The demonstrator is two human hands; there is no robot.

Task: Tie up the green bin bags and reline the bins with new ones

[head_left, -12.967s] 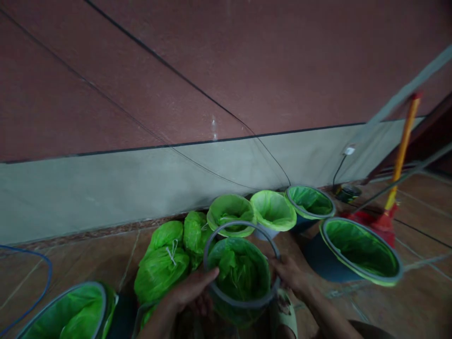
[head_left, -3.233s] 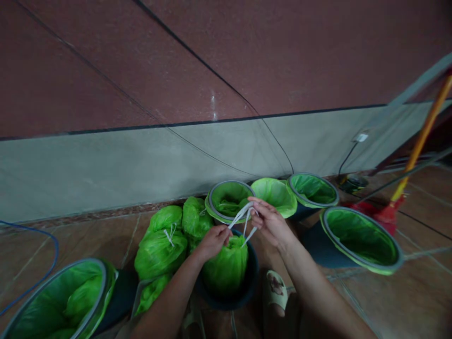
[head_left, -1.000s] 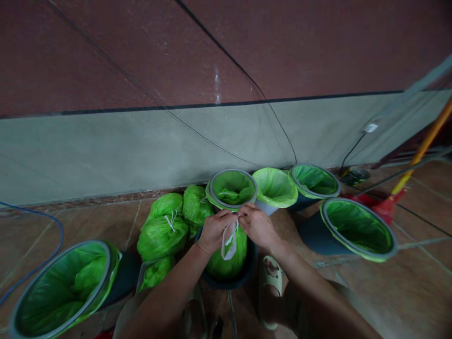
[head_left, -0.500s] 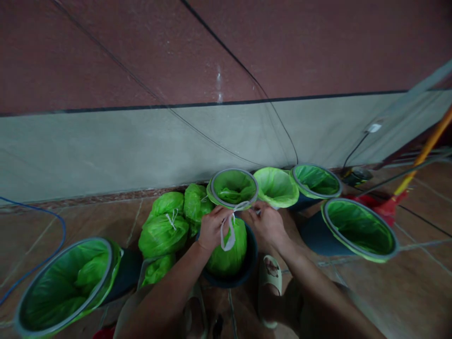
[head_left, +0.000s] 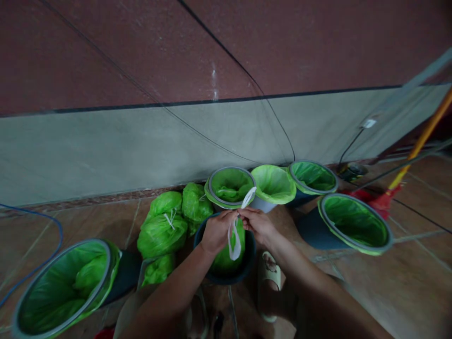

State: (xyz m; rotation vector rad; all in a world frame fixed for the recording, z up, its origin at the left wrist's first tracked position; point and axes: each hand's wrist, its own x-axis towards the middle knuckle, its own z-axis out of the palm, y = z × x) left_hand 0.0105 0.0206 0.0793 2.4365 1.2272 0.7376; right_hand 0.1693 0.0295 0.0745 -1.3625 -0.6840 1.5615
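Both hands meet above a dark blue bin (head_left: 251,256) that stands between my feet. Inside it sits a full green garbage bag (head_left: 226,258). My left hand (head_left: 218,231) is closed on the bag's white drawstring (head_left: 235,246), a flat loop of which hangs below the fingers. Fingertips of my right hand (head_left: 258,224) pinch the same drawstring right beside the left fingers; another end sticks up above them. The exact crossing of the strings is hidden by my fingers.
Tied green bags (head_left: 163,235) lie to the left. Lined bins stand around: a large one (head_left: 115,270) at left, a grey-rimmed one (head_left: 209,186) behind, a pale one (head_left: 264,203), and two at right (head_left: 314,233). A red dustpan (head_left: 381,203) and blue cable (head_left: 60,230) lie on the tiles.
My right hand has moved left to meet my left hand, closing the gap between them. The drawstring loop hangs lower, and one end now points up.
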